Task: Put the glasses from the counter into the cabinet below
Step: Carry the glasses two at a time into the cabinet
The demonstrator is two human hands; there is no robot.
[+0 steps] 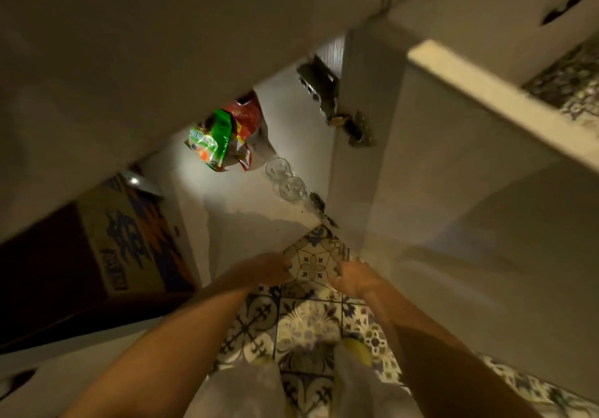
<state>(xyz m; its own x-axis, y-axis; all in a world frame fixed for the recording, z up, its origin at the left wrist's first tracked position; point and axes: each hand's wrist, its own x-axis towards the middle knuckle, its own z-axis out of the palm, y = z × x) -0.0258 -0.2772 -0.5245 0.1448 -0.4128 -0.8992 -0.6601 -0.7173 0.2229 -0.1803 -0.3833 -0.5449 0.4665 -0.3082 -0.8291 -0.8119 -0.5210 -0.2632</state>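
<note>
Dim, warm-toned view with one bright pool of light

Light falls on the cabinet floor (227, 197) around the snack bags (223, 138); the left side sinks into shadow, the open door (453, 174) smears with motion blur, and edges bend.

I see green and red snack bags (223, 135), a printed cardboard box (129, 242), probably, and patterned floor tiles (308, 323).

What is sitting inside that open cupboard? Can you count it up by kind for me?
Clear glasses: 2, one and another, side by side on the cabinet floor near the door hinge
Snack bags: 2, one green and one red, at the back
Cardboard box: 1, on the left
Total: 5
</note>
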